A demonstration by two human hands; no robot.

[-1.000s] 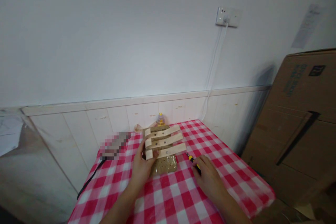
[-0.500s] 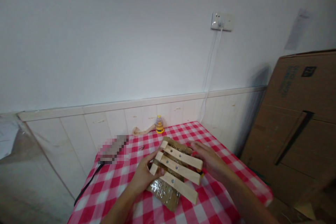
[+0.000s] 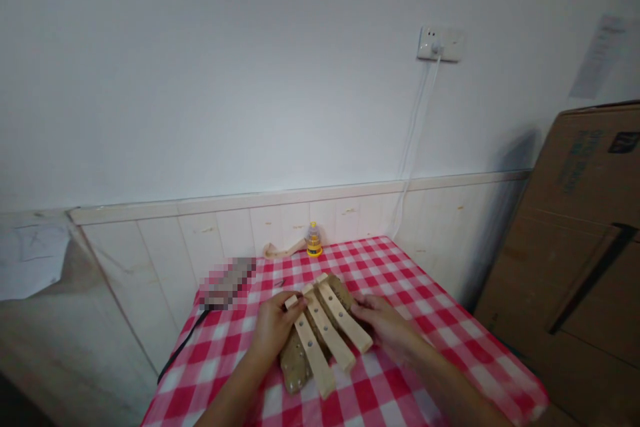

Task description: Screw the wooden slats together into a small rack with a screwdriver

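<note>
**Two-hand hold on screwed wooden strips, over tablecloth**

Nearest: three wooden strips [image 3: 326, 328] fanned side by side on a brown taped pad [image 3: 295, 363], plain ends toward the wearer, blocky ends away. Two screw heads show in each. Pad is skewed over the red-and-white checked tablecloth [image 3: 415, 293]; can't tell if it's resting or slightly lifted.

Left hand [image 3: 273, 325]: gripping, thumb over the blocky end of the nearest strip, fingers hidden behind. Right hand [image 3: 383, 321]: fingers and thumb at the pad's opposite edge; can't tell if clamped. No tool visible in either.

Step, my read: steadying or angling the stack, no fastening at this instant. Next move calls for supporting pad and strips together, since I can't tell if they're joined.

Beyond: dark scrap [image 3: 280, 282], blurred-out object [image 3: 230, 285] with black cord [image 3: 184, 345], yellow-capped bottle [image 3: 314, 243] by the wall.
</note>
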